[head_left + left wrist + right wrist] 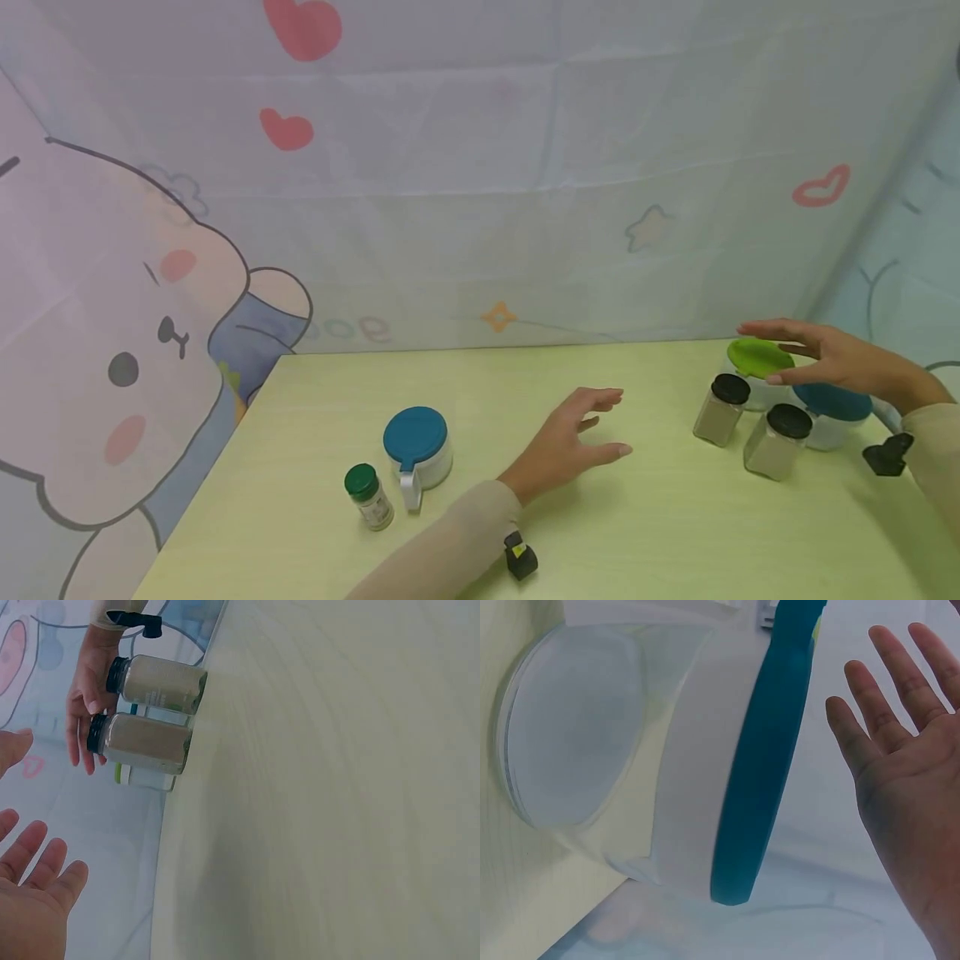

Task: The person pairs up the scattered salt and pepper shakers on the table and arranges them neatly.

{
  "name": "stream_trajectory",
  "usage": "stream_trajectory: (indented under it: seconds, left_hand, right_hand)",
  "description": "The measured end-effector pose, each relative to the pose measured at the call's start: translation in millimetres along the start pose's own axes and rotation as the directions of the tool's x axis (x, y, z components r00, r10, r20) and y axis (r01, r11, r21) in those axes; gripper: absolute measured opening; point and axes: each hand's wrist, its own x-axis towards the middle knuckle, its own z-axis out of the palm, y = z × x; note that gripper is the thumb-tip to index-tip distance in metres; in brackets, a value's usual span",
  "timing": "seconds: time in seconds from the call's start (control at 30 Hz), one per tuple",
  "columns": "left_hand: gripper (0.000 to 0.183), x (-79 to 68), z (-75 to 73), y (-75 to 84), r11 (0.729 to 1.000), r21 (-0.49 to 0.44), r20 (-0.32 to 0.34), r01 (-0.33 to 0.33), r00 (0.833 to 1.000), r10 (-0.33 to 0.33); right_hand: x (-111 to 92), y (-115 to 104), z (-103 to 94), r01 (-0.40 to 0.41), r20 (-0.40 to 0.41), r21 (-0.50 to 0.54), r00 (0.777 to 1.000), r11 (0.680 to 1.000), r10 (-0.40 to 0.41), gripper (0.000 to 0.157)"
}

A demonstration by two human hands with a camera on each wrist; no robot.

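My right hand [843,367] hovers at the right over a clear container with a green lid [759,357] and another with a blue lid [832,400]. Its fingers are extended and hold nothing; in the right wrist view the palm [911,772] faces the blue lid [769,757] with a gap between. Just in front stand two jars with black lids, one left [720,412] and one right [776,446], filled with something brownish. My left hand [562,446] is raised over the middle of the table, thumb and fingers apart, holding nothing.
On the left of the pale yellow table [525,375] stand a blue-lidded container with a white handle [416,442] and a small green-capped bottle [369,496]. A printed cloth [465,167] with hearts and a cartoon animal hangs behind the table.
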Motion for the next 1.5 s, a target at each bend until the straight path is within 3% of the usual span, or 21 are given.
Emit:
stream_trajectory:
  seconds: [0.6, 0.83, 1.07, 1.5]
  left_hand:
    - [0.067, 19.6, 21.0, -2.5, 1.000, 0.012, 0.041, -0.010, 0.999, 0.009]
    - [0.066, 27.2, 27.4, -0.6, 1.000, 0.009, 0.053, -0.010, 0.999, 0.010]
    - [0.067, 34.0, 33.4, -1.6, 1.000, 0.014, 0.058, -0.017, 0.998, 0.016]
    - [0.067, 46.3, 43.7, 0.4, 1.000, 0.015, 0.092, -0.012, 0.996, 0.010]
  right_hand:
    - [1, 10, -7.6, -0.053, 0.023, -0.089, 0.998, 0.995, 0.055, 0.076]
    - [2, 17, -6.4, -0.052, 0.027, -0.045, 0.998, 0.998, 0.054, 0.076]
    - [5, 22, -6.7, -0.042, 0.040, -0.075, 0.998, 0.996, 0.045, 0.077]
    - [13, 22, -4.5, -0.025, 0.057, -0.041, 0.998, 0.999, 0.027, 0.074]
